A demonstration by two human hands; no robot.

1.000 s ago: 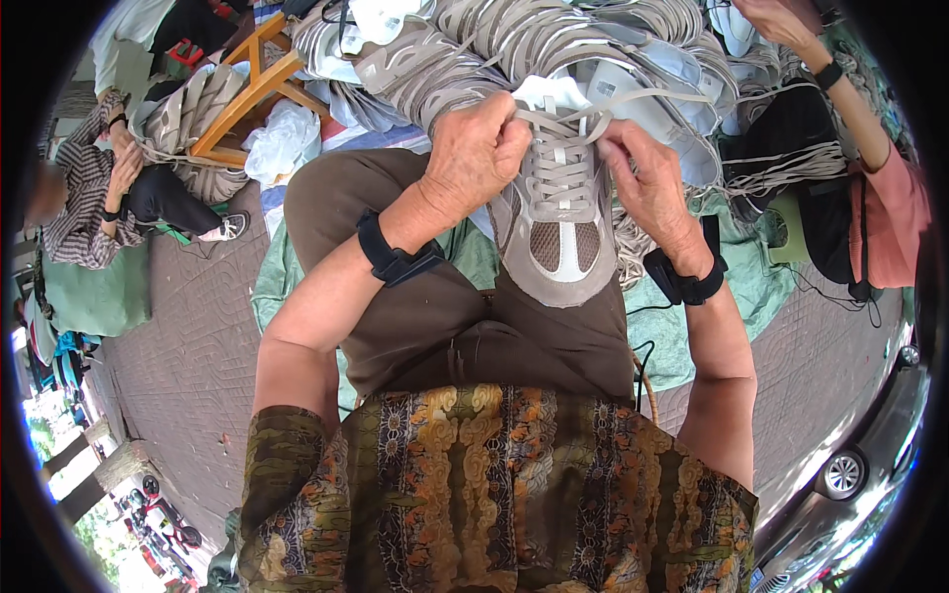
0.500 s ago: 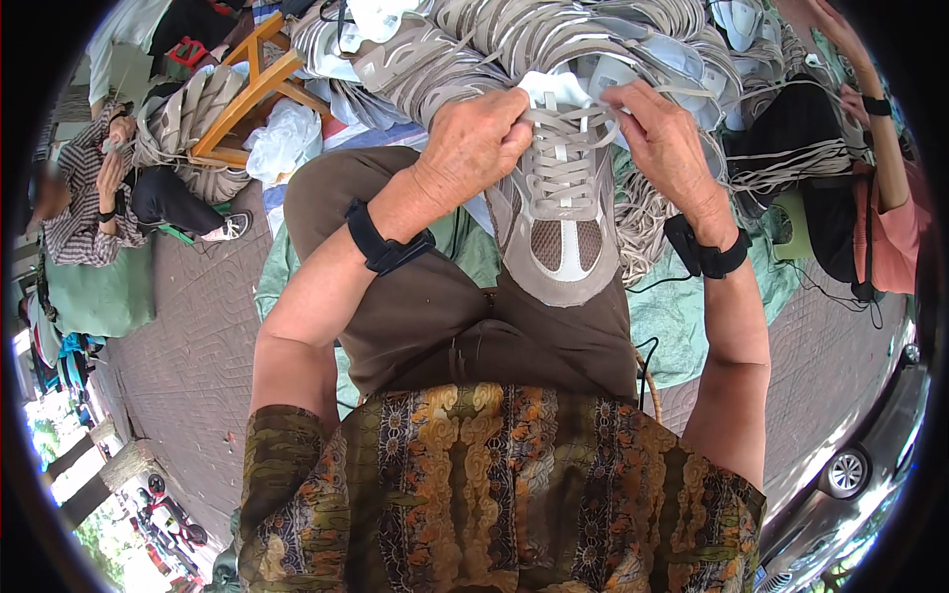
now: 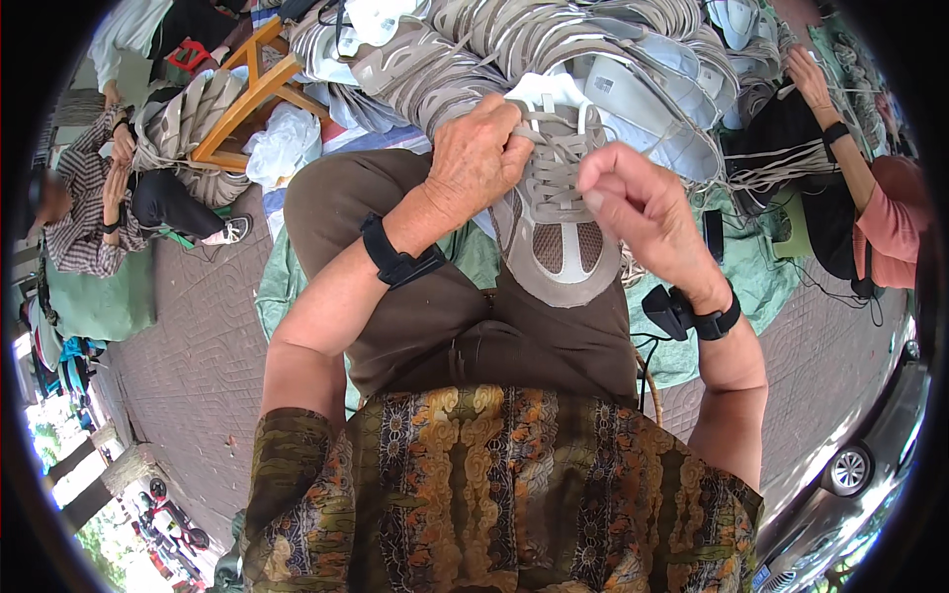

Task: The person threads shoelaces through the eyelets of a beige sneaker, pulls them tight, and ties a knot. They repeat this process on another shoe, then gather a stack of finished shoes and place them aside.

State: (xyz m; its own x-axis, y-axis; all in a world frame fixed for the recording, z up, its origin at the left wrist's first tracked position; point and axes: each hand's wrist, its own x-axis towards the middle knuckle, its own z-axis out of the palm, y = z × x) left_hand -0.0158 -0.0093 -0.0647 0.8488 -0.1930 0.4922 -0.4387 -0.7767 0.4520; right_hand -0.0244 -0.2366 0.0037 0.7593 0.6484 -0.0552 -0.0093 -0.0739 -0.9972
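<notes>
A grey-beige sneaker (image 3: 564, 282) with a mesh toe rests on my right thigh, its toe toward me. Flat beige shoelace (image 3: 556, 184) criss-crosses up its front to the white tongue (image 3: 546, 91). My left hand (image 3: 476, 163) is closed at the upper left eyelets, with lace coming out at its fingertips; it covers that side of the shoe. Over the right edge of the lacing hovers my right hand (image 3: 647, 217), fingers curled and thumb close to the forefinger. Whether lace lies in that pinch is not clear.
Heaps of matching shoe uppers (image 3: 425, 74) lie beyond my knees, near a wooden stool (image 3: 247, 94) and a white plastic bag (image 3: 284, 143). Green sheeting (image 3: 682, 361) spreads below. Co-workers sit left (image 3: 89, 208) and right (image 3: 890, 212). A grey car (image 3: 870, 445) stands lower right.
My right hand has come down and toward me, from the top eyelets to beside the lower lacing. My left hand has shifted slightly toward me. The sneaker stays about where it was.
</notes>
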